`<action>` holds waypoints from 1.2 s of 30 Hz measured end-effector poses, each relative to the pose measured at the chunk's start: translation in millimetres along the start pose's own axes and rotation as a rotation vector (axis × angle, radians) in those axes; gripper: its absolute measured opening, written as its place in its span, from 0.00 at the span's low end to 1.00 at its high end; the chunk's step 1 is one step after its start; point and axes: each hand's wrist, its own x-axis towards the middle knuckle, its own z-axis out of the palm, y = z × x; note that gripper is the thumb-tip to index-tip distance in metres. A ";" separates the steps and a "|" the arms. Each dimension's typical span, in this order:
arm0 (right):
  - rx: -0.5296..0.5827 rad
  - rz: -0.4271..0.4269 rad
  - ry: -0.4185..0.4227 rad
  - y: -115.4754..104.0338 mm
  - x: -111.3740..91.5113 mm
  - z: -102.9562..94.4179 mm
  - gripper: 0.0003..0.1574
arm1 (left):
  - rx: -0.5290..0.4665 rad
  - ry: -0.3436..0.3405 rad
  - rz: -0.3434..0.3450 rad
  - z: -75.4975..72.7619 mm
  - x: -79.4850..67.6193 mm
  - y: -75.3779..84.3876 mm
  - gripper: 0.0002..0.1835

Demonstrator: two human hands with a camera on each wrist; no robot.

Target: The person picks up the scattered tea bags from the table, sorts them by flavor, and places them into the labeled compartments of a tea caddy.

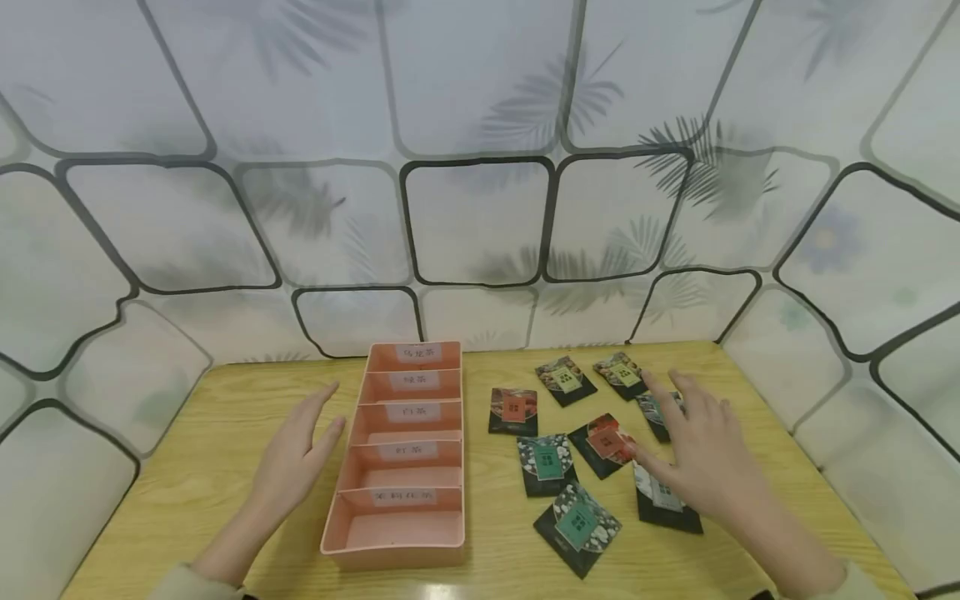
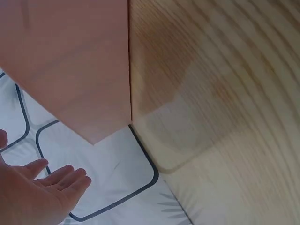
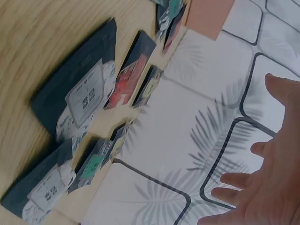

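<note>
A pink divided box (image 1: 397, 557) stands left of the middle of the table, its compartments in a row with white lettered labels. My left hand (image 1: 295, 450) is beside the box's left side, holding nothing, fingers extended. In the left wrist view that hand (image 2: 44, 194) appears below the pink wall. My right hand (image 1: 705, 450) hovers over the right-hand packets, fingers spread. Flat dark tea packets lie to the right of the box: red-labelled ones (image 1: 513, 410), green-labelled ones (image 1: 576, 527), yellow-green ones (image 1: 567, 380) and a white-labelled one (image 1: 666, 497), partly behind the right hand.
The light wooden table (image 1: 247, 400) meets a patterned curtain (image 1: 480, 225) at the back and sides. In the right wrist view a second white-labelled packet (image 3: 49, 190) lies close to the first. The pink box's outer wall (image 2: 70, 61) fills the left wrist view's upper left.
</note>
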 end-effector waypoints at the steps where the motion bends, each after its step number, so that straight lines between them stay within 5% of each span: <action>1: 0.013 -0.002 0.001 -2.1 -1.0 -0.1 0.62 | -0.014 0.000 -0.006 1.6 0.2 -0.9 0.29; 9: 0.122 0.016 -0.020 -18.1 -10.5 -0.2 0.58 | -0.259 -0.030 -0.086 13.2 2.5 -3.5 0.28; 20: 0.241 0.057 -0.020 -30.5 -21.4 6.0 0.52 | -0.719 -0.029 -0.349 20.0 5.9 -0.3 0.27; 30: 0.326 0.125 -0.096 -40.9 -28.8 13.6 0.48 | -1.077 -0.085 -0.403 22.4 2.6 -2.5 0.31; 36: 0.406 0.156 -0.109 -42.7 -31.9 21.1 0.46 | -1.129 -0.124 -0.423 24.0 0.6 -7.0 0.34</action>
